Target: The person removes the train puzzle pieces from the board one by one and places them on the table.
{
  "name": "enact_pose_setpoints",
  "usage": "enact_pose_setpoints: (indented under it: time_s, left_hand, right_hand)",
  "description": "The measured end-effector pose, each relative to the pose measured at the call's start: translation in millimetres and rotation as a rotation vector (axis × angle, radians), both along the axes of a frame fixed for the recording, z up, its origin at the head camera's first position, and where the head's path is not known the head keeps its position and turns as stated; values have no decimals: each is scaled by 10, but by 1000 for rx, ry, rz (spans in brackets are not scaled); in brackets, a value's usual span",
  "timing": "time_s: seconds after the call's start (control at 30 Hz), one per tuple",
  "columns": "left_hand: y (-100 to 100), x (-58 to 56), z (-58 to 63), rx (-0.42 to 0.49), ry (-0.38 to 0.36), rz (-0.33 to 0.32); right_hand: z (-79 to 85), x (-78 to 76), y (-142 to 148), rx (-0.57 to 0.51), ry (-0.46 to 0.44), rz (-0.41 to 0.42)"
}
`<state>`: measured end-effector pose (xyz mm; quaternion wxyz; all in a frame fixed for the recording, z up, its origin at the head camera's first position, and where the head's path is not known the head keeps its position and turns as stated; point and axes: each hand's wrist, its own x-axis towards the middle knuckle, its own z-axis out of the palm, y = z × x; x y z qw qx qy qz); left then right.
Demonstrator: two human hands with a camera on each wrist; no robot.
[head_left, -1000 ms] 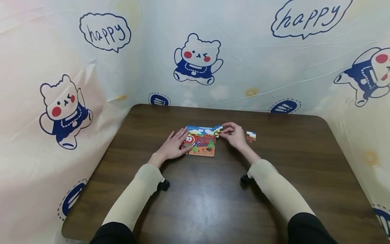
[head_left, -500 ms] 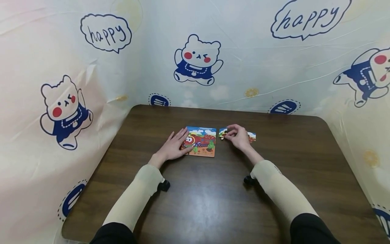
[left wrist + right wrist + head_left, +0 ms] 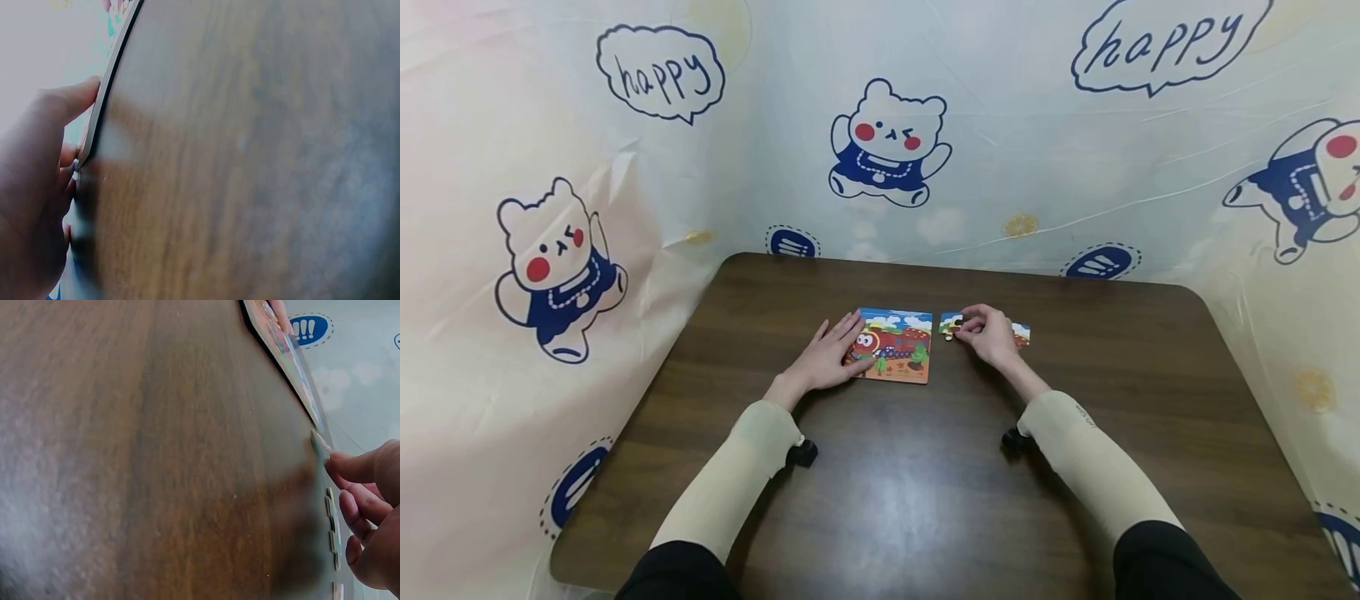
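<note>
A colourful jigsaw puzzle (image 3: 898,337) with a red big-eyed cartoon figure lies on the brown table, its picture showing blue sky and green plants. My left hand (image 3: 826,358) rests on its left side with fingers spread, and the thumb reaches over the lower part. In the left wrist view the thumb (image 3: 81,97) lies along the board's edge. Just right of the board, my right hand (image 3: 988,335) pinches a puzzle piece (image 3: 948,325) between thumb and fingers. The right wrist view shows that piece (image 3: 320,442) slightly tilted, apart from the board.
Another puzzle piece (image 3: 1022,333) lies right of my right hand, partly covered by it. More piece edges (image 3: 332,519) show below the fingers in the right wrist view. A printed cloth (image 3: 887,233) hangs behind the wooden table (image 3: 880,467).
My right hand has drawn the pinched puzzle piece rightward, from touching the board's upper right corner to a small gap beside it. The left hand has stayed in place.
</note>
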<state>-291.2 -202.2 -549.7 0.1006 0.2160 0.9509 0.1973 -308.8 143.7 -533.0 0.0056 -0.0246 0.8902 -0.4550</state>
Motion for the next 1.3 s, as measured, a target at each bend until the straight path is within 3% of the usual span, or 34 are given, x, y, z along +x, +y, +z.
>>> enact_pose_setpoints:
  time_s: [0.33, 0.67, 0.97, 1.1, 1.3]
  left_hand:
    - [1, 0, 12, -21, 8, -3]
    - [-39, -31, -56, 36, 9, -25]
    - [3, 19, 29, 0, 24, -26]
    - [0, 10, 33, -6, 19, -30]
    - [-11, -3, -5, 11, 11, -35]
  right_hand:
    - [15, -9, 25, 25, -20, 4]
    - [-24, 1, 37, 56, -13, 17]
    - [25, 20, -4, 94, 30, 11]
    - [60, 58, -80, 97, 57, 51]
    - [116, 139, -236, 115, 67, 187]
